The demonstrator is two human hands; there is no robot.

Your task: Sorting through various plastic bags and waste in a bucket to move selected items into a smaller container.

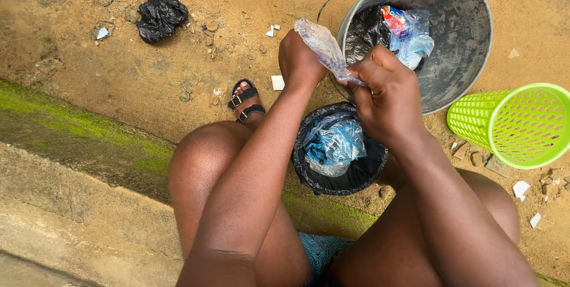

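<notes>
**Both hands on a crumpled clear plastic bag, above the bins**

Left hand (300, 61) & right hand (386, 94) both closed on one clear plastic bag (323, 46), held up in the air btwn them. Left fist grips its upper end; the bag's top pokes out past the knuckles. Right fingers are curled tight round the lower end, thumb side pinching it.

Bag hangs just over the gap btwn two containers on the dirt ground (148, 79). Below it, btwn the knees, a small bin w/ black liner (309, 177) holds more clear/bluish plastic wrap (332, 144). Beyond the hands, a grey metal bucket (457, 43) tipped toward the camera, w/ black plastic and a printed clear packet inside.

Right edge of ground: lime-green mesh basket (516, 123) on its side, near the bucket. Top left: a balled black plastic bag (159, 18), well apart. A sandalled foot (246, 103) rests just left of the left forearm. Mossy concrete kerb (71, 120) runs along the near-left side.
</notes>
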